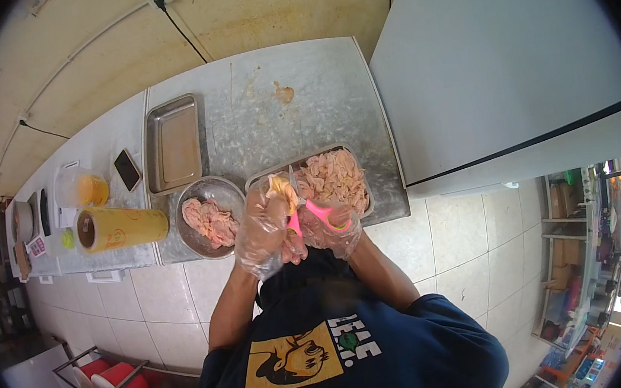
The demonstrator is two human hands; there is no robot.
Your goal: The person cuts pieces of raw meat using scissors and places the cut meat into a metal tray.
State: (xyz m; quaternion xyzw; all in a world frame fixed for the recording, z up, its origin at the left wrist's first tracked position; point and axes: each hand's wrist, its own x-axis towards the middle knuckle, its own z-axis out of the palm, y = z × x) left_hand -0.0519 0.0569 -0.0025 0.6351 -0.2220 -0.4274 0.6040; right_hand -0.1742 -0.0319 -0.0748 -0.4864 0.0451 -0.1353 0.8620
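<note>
Both hands wear clear plastic gloves. Between the fingers of my left hand (264,223) is a pale piece of raw chicken (283,188) with yellowish skin or fat. My right hand (333,228) grips pink-handled scissors (321,214), whose blades point away from me right beside that piece. Under and behind the hands, a metal tray (367,188) holds a heap of cut raw chicken pieces (332,175). To the left of my left hand stands a round steel bowl (226,189) with a larger clump of raw chicken (209,220) in it.
A shallow metal tray (174,148) lies behind the bowl. Further left are a cling film roll (123,226), a phone (127,170) and a plastic container (80,186) with yellow contents. A large pale cabinet (501,74) stands right of the metal-topped counter (303,121).
</note>
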